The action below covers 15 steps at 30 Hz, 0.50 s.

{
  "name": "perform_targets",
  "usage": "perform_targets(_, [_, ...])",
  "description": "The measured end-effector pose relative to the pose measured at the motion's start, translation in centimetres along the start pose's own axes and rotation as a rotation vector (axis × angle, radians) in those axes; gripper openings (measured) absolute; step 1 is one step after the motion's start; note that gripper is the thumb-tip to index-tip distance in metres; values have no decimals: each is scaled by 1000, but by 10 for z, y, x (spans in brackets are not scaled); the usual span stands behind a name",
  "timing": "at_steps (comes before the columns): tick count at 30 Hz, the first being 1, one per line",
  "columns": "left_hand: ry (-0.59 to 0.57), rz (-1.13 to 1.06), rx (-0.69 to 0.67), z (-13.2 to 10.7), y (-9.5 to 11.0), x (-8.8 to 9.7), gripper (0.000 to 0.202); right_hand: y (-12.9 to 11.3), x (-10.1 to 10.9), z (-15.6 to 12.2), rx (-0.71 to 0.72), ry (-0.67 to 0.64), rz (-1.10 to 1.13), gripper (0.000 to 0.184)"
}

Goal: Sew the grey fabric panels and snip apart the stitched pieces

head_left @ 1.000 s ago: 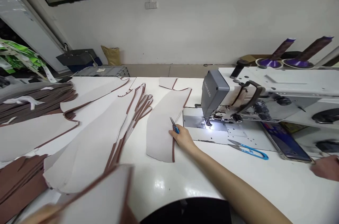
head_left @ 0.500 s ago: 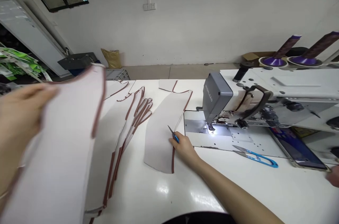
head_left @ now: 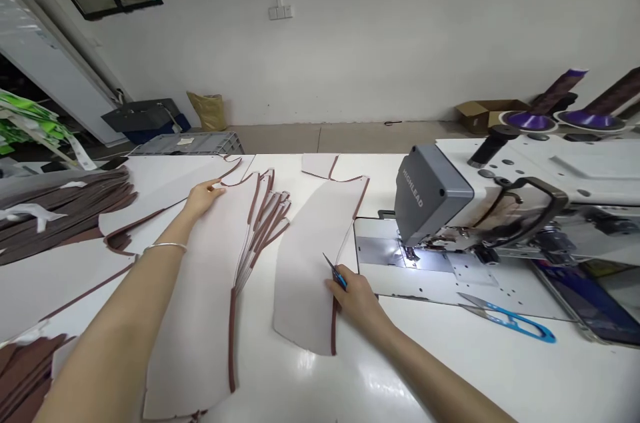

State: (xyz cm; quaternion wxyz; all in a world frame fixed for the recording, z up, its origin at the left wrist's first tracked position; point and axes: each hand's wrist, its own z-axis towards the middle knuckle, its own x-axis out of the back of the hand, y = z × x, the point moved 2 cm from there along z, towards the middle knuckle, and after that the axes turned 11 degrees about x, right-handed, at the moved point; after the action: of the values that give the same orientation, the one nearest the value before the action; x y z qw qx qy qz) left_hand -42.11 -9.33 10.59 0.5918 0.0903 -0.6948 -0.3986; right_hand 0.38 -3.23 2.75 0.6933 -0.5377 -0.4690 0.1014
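Note:
My left hand (head_left: 204, 198) pinches the top left corner of a pale panel (head_left: 200, 303) edged in reddish brown. The panel lies on a fanned stack of similar panels (head_left: 270, 216), whose brown edges stick out on its right. In my right hand (head_left: 357, 296) are small blue-handled thread snips (head_left: 336, 271), their dark point facing up and left. That hand rests over the right edge of a single pale panel (head_left: 305, 263), which lies flat between the stack and the sewing machine (head_left: 435, 196).
A second pair of blue snips (head_left: 515, 323) and a phone (head_left: 590, 303) lie at right. Two thread cones (head_left: 533, 117) (head_left: 590, 117) stand behind the machine. Bundled brown-edged pieces (head_left: 65, 209) cover the table's left side. A grey crate (head_left: 190, 144) stands beyond the table.
My left hand has brought the raised panel down and rightward onto the stack. My right hand stays over the single panel with the snips. The view has shifted slightly.

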Motion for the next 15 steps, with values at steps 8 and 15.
perform_targets(8, [-433,44,-161,-123,39,-56,50,-25,-19,-31,54,4,204,16])
perform_targets(15, [-756,122,-242,-199,71,-118,49,-104,-66,-108,470,-589,322,10])
